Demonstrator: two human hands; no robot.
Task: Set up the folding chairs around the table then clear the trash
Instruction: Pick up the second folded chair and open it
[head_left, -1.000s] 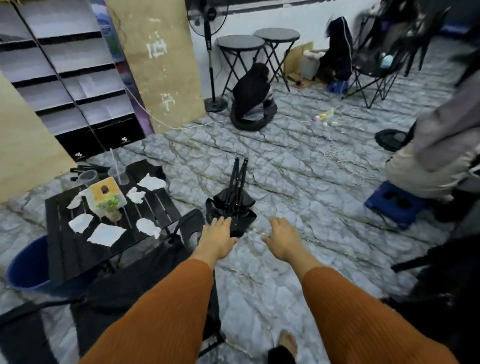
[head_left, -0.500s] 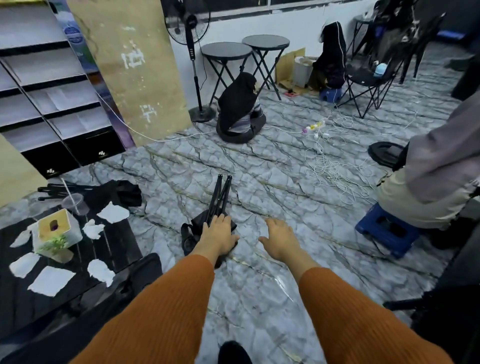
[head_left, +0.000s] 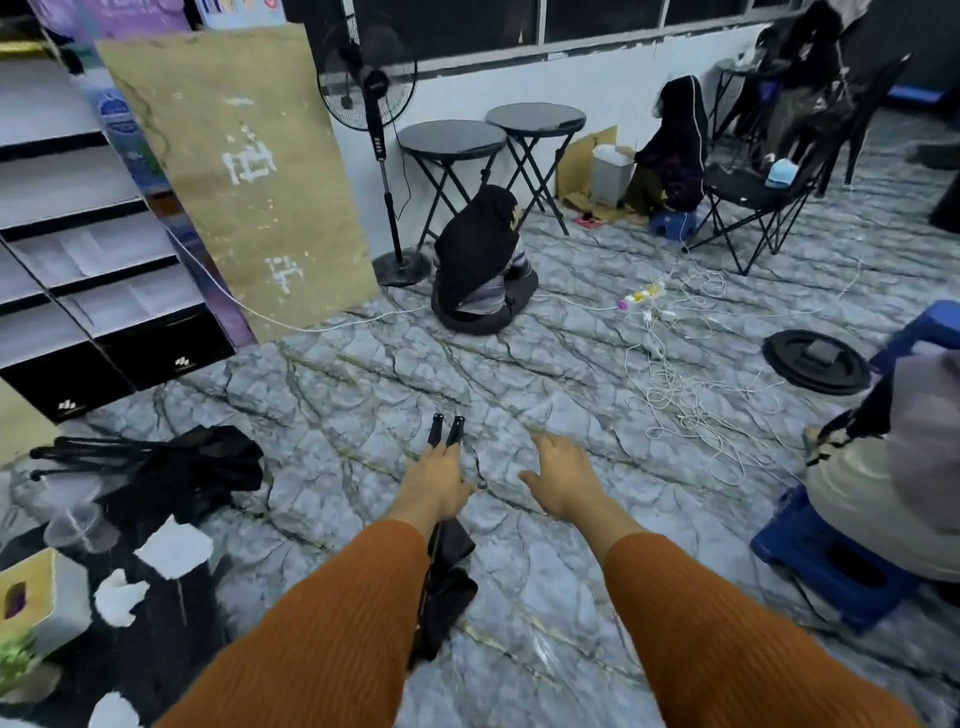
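Observation:
My left hand (head_left: 435, 480) grips a folded black chair (head_left: 448, 577) by its bundled legs; two capped leg ends stick out past my fingers and the fabric hangs below my wrist. My right hand (head_left: 558, 480) hovers beside it with fingers spread, holding nothing. A second folded black chair (head_left: 156, 467) lies on the floor at the left. The low black table (head_left: 171, 623) fills the lower left corner, strewn with white paper scraps (head_left: 174, 548), a clear plastic cup (head_left: 78, 527) and a small tissue box (head_left: 31, 603).
A person in black sits on the floor (head_left: 480, 265) ahead, by a standing fan (head_left: 371, 98) and two round folding tables (head_left: 452, 143). Tangled white cables (head_left: 680, 384) lie to the right. Another person sits on a blue stool (head_left: 826, 561) at the right edge.
My left hand has lifted the folded chair off the floor, its legs now pointing away from me. The view has risen and swung right, pushing the table toward the lower left corner.

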